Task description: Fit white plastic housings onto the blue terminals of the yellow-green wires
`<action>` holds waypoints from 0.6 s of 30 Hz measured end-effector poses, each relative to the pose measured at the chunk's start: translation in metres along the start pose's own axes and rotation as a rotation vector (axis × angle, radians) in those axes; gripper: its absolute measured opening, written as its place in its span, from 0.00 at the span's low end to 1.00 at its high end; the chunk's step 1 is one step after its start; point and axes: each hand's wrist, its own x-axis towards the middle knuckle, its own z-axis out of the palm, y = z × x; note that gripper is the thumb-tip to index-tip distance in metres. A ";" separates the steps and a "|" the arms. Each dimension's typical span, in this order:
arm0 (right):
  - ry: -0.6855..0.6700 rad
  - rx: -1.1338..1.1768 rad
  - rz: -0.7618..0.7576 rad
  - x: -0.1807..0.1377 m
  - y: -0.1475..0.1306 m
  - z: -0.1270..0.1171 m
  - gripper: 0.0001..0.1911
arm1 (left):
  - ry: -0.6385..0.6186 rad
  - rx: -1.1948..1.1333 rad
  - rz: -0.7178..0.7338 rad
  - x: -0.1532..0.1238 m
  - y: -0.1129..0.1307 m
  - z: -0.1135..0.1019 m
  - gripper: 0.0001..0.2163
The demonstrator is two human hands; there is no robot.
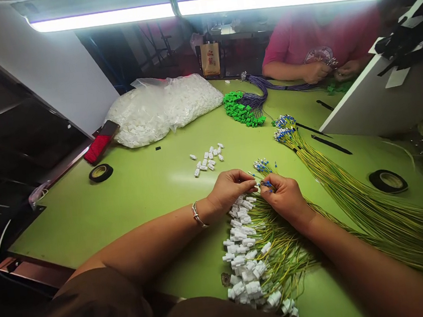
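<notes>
My left hand is closed in a pinch on a small white connector over the green table. My right hand is closed on a yellow-green wire with a blue terminal, its tip meeting the left hand's fingers. Below both hands lies a pile of wires fitted with white connectors. A small group of loose white connectors lies farther up the table. A long bundle of yellow-green wires with blue ends stretches to the right.
A clear bag of white connectors sits at the back left, beside a red phone and a tape roll. Another tape roll lies right. Green connectors on purple wires lie before a person in pink.
</notes>
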 end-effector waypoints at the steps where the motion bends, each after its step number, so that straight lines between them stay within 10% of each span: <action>1: -0.012 -0.012 -0.012 0.000 0.000 0.000 0.06 | 0.002 0.024 0.016 0.000 -0.001 0.001 0.16; 11: -0.066 -0.045 -0.025 0.002 0.000 0.000 0.06 | -0.037 0.436 0.203 0.007 -0.007 -0.010 0.04; 18: -0.059 0.321 0.217 0.008 -0.004 -0.008 0.13 | -0.411 0.792 0.095 0.007 0.029 -0.032 0.06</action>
